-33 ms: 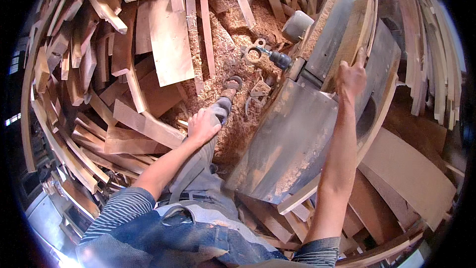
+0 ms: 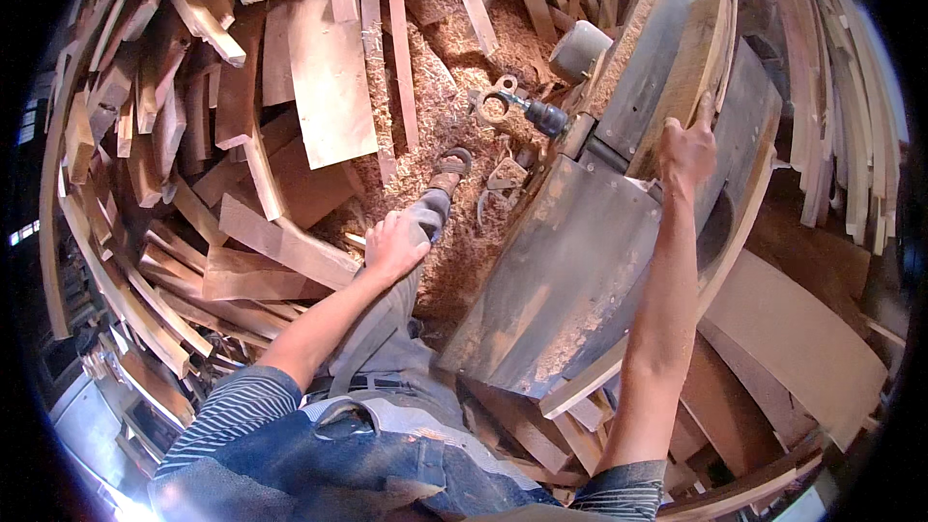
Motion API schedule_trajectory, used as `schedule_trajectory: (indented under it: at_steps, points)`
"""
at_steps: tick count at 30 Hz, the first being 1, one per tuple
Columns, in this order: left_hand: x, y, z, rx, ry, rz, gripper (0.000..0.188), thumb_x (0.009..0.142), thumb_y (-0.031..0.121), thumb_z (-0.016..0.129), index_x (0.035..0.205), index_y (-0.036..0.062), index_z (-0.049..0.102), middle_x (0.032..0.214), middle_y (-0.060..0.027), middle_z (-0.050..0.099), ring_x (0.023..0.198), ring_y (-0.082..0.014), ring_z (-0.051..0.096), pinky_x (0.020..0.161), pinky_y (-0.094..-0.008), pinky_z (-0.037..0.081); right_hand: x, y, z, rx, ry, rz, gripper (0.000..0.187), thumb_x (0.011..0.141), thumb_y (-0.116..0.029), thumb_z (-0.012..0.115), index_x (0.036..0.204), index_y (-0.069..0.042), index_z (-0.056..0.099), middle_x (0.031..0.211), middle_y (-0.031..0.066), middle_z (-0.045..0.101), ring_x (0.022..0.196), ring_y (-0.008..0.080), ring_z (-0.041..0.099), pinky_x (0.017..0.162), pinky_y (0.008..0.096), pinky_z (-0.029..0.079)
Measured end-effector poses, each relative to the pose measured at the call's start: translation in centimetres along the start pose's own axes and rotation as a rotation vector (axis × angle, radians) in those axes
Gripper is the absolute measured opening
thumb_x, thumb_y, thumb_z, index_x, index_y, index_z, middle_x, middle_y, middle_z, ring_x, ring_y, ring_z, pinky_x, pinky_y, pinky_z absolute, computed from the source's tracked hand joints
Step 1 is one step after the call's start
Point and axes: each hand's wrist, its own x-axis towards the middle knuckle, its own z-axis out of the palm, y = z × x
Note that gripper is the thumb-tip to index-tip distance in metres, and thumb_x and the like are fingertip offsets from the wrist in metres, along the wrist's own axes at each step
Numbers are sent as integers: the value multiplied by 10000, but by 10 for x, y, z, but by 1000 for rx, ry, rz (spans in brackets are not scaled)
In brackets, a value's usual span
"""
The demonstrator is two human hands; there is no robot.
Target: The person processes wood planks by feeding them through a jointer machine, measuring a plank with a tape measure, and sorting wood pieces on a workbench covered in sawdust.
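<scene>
My right hand grips the near end of a wooden board, its index finger stretched forward along the right edge and the other fingers curled. That board lies on the far metal table of a jointer planer, its near end just past the dark cutter slot. The smooth near metal table, dusted with shavings, slopes down toward me. My left hand holds nothing and lies over my left knee, well away from the machine; its fingertips are partly hidden.
Wood shavings cover the floor left of the machine, around my shoe. A metal ring-ended fitting with a dark knob juts from its side. Loose planks pile up at left; long boards stand at right, more panels lie below.
</scene>
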Motion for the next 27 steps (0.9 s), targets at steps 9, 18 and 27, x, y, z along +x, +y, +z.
schedule_trajectory:
  at_steps: [9,18,27]
  points:
    - [-8,-9,0,-38,-37,23,608,769,437,767,1250,97,615,1232,-144,577,1184,-358,570,1004,-496,439,28,-6,-9,-89,-94,35,793,790,-261,576,1572,-245,445,1120,248,728,980,411,718,859,526,564]
    - [-42,-20,30,9,-40,47,609,784,438,747,1256,82,601,1296,-161,567,1215,-354,569,1009,-501,448,-207,22,-46,21,-95,71,799,836,-275,623,1600,-283,392,1022,228,675,827,418,697,726,520,574]
    - [-69,-22,50,35,0,76,628,786,484,762,1258,101,604,1293,-157,568,1228,-366,567,1015,-514,449,-496,52,-117,70,-150,42,795,820,-155,713,1569,-183,449,1253,249,609,959,436,679,756,491,586]
